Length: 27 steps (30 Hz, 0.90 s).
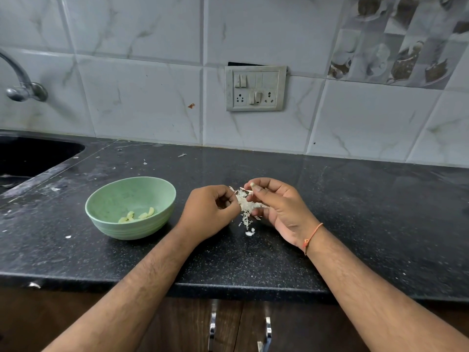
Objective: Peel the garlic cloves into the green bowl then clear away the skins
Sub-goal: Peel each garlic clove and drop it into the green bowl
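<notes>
A wall of pale tiles [142, 97] fills the far side of the room. Below it runs a long black counter [355, 212] with tiny white specks in it. A black sink [30, 156] is sunk into the counter at the far left, and a shiny tap [22, 85] sticks out of the wall above it. A grey switch plate [255, 88] with switches and sockets sits on the wall near the middle. Under the near edge of the counter are brown cupboard doors [177, 323] with two silver handles.

A green bowl [111, 199] stands on the counter, left of the hands. A few peeled garlic cloves [138, 215] lie at the bottom of it, pale yellow and close together.

Two bare arms reach in from the near side. The right hand [276, 209] is just right of the middle, palm turned partly up. Its thumb and first finger pinch a small garlic clove [252, 184] at the top. An orange thread [312, 237] is tied round that wrist. The left hand [210, 212] is beside it, between it and the bowl. Its fingers are curled and pinch a bit of papery skin by the clove.

A heap of white skins [245, 205] lies between the two hands and spills down onto the counter. More little scraps of skin [181, 155] are scattered far off, near the wall and the sink
</notes>
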Available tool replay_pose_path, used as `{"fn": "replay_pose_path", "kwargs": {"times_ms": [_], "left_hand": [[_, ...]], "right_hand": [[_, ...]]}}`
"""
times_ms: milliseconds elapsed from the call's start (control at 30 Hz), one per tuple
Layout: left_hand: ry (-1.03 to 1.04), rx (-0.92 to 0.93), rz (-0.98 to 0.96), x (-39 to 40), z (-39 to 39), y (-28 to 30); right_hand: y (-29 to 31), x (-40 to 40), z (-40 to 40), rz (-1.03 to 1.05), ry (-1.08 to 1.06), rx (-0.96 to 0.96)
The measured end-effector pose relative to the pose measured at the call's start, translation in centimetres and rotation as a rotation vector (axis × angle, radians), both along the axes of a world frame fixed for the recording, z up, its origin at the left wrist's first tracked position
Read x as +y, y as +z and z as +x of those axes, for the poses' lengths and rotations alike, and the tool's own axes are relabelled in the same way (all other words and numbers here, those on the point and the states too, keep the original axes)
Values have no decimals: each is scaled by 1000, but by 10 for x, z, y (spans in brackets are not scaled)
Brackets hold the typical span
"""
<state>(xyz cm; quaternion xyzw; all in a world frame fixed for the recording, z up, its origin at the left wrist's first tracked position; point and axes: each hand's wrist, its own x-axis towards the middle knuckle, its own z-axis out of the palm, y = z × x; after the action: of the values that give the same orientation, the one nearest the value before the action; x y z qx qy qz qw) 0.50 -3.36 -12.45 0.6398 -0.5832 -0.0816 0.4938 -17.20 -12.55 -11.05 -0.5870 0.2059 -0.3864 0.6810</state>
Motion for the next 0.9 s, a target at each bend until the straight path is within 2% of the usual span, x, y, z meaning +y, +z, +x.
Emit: {"fn": "replay_pose_path", "kwargs": {"times_ms": [200,433,700,900], "left_hand": [[25,-93,-112,2,1,0],[-2,-198,-174,2,1,1],[7,-275,-178,5,-2,2],[-4,-312,-122,4,-3,1]], "right_hand": [[-4,-3,0,-277,-252,203],[-6,-3,0,-458,-331,316],[-7,-3,-2,-553,-346,368],[-8,-3,-2,-524,-303,393]]}}
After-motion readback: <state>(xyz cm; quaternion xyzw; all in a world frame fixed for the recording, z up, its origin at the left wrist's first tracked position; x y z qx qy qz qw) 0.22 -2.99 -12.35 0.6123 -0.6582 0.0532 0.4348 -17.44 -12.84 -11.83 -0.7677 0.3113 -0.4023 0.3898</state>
